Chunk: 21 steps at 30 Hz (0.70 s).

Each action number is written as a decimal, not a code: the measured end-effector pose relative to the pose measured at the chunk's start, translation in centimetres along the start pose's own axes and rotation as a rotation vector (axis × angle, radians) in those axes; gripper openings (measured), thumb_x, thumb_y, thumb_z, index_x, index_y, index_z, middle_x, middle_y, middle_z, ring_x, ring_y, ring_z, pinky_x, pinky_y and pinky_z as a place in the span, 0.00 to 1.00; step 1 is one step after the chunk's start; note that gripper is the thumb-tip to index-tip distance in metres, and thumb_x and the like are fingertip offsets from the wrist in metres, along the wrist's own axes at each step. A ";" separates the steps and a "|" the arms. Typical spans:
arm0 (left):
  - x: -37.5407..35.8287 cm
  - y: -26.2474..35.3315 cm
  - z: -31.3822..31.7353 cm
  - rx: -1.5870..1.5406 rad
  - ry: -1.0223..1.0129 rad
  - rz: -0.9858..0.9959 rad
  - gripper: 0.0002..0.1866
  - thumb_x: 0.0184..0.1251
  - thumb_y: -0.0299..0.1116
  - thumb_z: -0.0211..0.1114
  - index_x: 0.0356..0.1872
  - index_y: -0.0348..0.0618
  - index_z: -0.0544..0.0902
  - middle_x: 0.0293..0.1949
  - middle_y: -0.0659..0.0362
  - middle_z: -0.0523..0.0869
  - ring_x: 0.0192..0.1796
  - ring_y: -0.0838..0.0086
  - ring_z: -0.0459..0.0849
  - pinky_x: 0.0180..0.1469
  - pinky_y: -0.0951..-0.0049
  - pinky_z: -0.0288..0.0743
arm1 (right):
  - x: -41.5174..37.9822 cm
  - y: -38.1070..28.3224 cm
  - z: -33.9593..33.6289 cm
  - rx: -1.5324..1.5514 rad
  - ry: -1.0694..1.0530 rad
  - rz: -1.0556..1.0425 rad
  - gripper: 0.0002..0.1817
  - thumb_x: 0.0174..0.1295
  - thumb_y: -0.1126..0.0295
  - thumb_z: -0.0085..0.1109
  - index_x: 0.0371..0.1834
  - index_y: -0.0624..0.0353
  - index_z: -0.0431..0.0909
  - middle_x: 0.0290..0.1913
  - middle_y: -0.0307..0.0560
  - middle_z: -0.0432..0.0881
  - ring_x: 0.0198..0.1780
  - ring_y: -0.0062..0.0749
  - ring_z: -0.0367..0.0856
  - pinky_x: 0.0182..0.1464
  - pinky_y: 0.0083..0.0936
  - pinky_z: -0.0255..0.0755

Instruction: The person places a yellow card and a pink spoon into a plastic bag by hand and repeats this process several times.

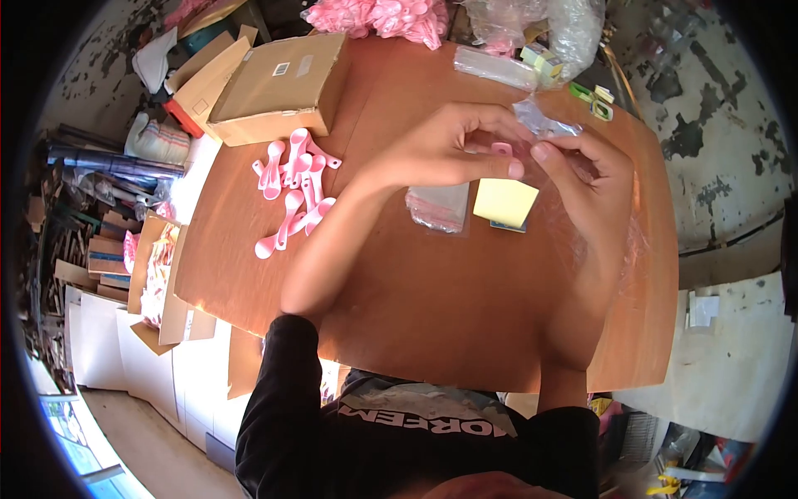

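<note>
Over the tabletop (pixel 432 308), my right grip (pixel 600 179) pinches a clear plastic bag (pixel 546 123) while my left grip (pixel 445 150) narrows on a mostly hidden pink spoon (pixel 501 150). I expect the bag limp and slippery, best pinched at its edge; the spoon light, stiff, best taken by its handle.

Likely small packing workshop: cardboard box (pixel 278 87), pink scoops (pixel 294 200), peeling wall (pixel 706 150).

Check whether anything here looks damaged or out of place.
The right-hand wall looks damaged: dark patches break its pale surface, as if paint had flaked. On the table, the pink spoons lie in a loose, jumbled heap, but none looks plainly broken.
</note>
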State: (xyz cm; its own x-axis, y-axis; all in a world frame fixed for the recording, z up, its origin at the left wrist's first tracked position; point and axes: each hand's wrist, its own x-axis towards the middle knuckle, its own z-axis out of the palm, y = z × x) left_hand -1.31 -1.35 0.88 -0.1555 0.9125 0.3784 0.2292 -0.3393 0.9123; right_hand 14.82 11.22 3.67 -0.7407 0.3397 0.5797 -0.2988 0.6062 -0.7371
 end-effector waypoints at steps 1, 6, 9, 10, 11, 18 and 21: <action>0.2 -0.3 0.0 -0.032 -0.028 0.013 0.16 0.64 0.25 0.69 0.53 0.36 0.80 0.49 0.59 0.84 0.52 0.76 0.82 0.57 0.72 0.76 | -0.1 0.0 -0.1 0.047 0.014 0.024 0.04 0.60 0.79 0.66 0.35 0.69 0.83 0.33 0.42 0.83 0.34 0.19 0.81 0.35 0.16 0.74; 0.6 -1.2 0.0 -0.156 -0.084 0.053 0.12 0.66 0.25 0.67 0.49 0.34 0.83 0.44 0.57 0.87 0.48 0.78 0.84 0.53 0.75 0.77 | -0.1 0.0 -0.5 0.070 0.074 0.033 0.04 0.61 0.79 0.65 0.36 0.71 0.83 0.35 0.43 0.84 0.36 0.19 0.82 0.37 0.15 0.76; 0.7 -0.7 0.3 -0.120 0.027 0.051 0.10 0.68 0.25 0.65 0.47 0.33 0.84 0.40 0.56 0.89 0.44 0.78 0.85 0.50 0.77 0.78 | -0.1 -0.3 -0.9 0.179 0.080 0.092 0.07 0.61 0.77 0.65 0.40 0.70 0.83 0.38 0.44 0.84 0.37 0.20 0.83 0.40 0.16 0.76; 0.7 -0.5 0.4 -0.101 0.071 0.053 0.10 0.68 0.25 0.65 0.47 0.33 0.84 0.40 0.56 0.89 0.44 0.79 0.85 0.49 0.78 0.78 | 0.0 -0.5 -0.9 0.217 0.095 0.127 0.08 0.62 0.76 0.65 0.42 0.70 0.82 0.39 0.44 0.85 0.38 0.20 0.82 0.41 0.16 0.77; 0.7 -0.3 0.4 -0.083 0.115 0.055 0.10 0.68 0.26 0.64 0.47 0.33 0.85 0.40 0.57 0.89 0.43 0.80 0.85 0.48 0.78 0.78 | 0.0 -0.7 -0.9 0.257 0.110 0.163 0.10 0.62 0.76 0.65 0.44 0.70 0.82 0.39 0.45 0.85 0.39 0.20 0.82 0.42 0.16 0.77; 0.7 -0.2 0.5 -0.109 0.167 0.105 0.12 0.72 0.31 0.62 0.49 0.35 0.84 0.39 0.58 0.89 0.41 0.81 0.85 0.43 0.80 0.78 | 0.3 0.2 -0.9 0.209 0.084 0.236 0.11 0.62 0.73 0.66 0.45 0.68 0.82 0.36 0.42 0.85 0.35 0.17 0.81 0.38 0.15 0.76; 0.7 -0.2 0.4 -0.074 0.227 0.084 0.14 0.74 0.34 0.59 0.50 0.35 0.84 0.39 0.59 0.89 0.41 0.80 0.85 0.42 0.79 0.79 | 0.3 0.6 -0.9 0.187 0.102 0.217 0.10 0.62 0.73 0.66 0.43 0.67 0.83 0.34 0.41 0.85 0.32 0.16 0.81 0.36 0.15 0.76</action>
State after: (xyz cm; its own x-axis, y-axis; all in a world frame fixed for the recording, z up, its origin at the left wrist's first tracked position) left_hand -1.07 -0.60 0.91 -0.3530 0.8083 0.4712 0.1807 -0.4352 0.8820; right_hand 14.91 12.35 3.71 -0.7382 0.5228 0.4263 -0.2529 0.3714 -0.8934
